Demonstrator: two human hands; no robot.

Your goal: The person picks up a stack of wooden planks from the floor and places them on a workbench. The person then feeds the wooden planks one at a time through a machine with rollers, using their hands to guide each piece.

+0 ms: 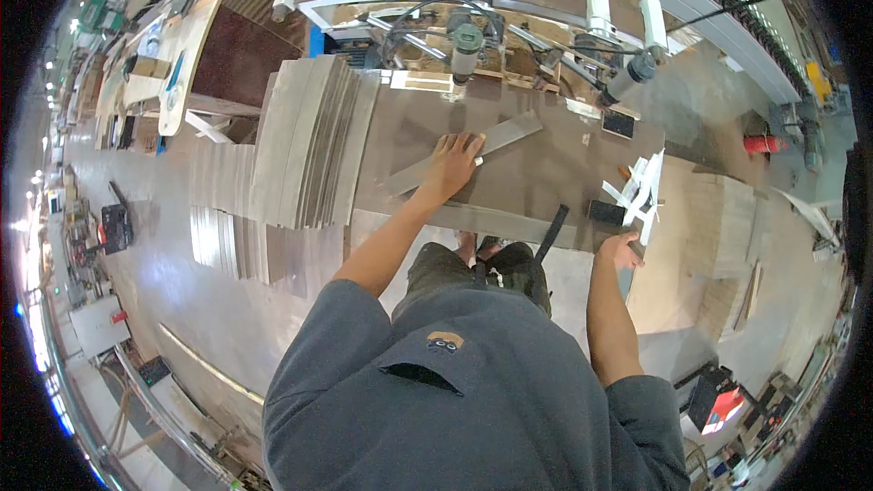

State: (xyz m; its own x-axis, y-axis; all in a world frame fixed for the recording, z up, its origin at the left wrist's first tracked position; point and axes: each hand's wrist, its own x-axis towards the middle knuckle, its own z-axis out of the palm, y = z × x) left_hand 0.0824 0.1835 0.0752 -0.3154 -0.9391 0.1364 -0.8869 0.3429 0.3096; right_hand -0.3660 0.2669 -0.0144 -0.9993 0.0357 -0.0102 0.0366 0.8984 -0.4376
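A narrow grey-brown board (514, 133) lies slantwise on the brown worktable (400, 118). My left hand (452, 164) rests flat on its middle, fingers stretched out. A small white bit (479, 161) shows beside the fingertips; its kind is unclear. At the table's right front corner, my right hand (621, 248) is closed round something small and dark, mostly hidden by the fingers. Just beyond it are a black block (607, 212) and a loose heap of white strips (646, 184).
Stacked grey boards (305, 141) stand left of the table. Machine heads (466, 41) and a metal frame line its far side. Another dark block (617, 124) lies at the far right. A black strap (552, 235) crosses the front edge. Pale panels (718, 218) are stacked to the right.
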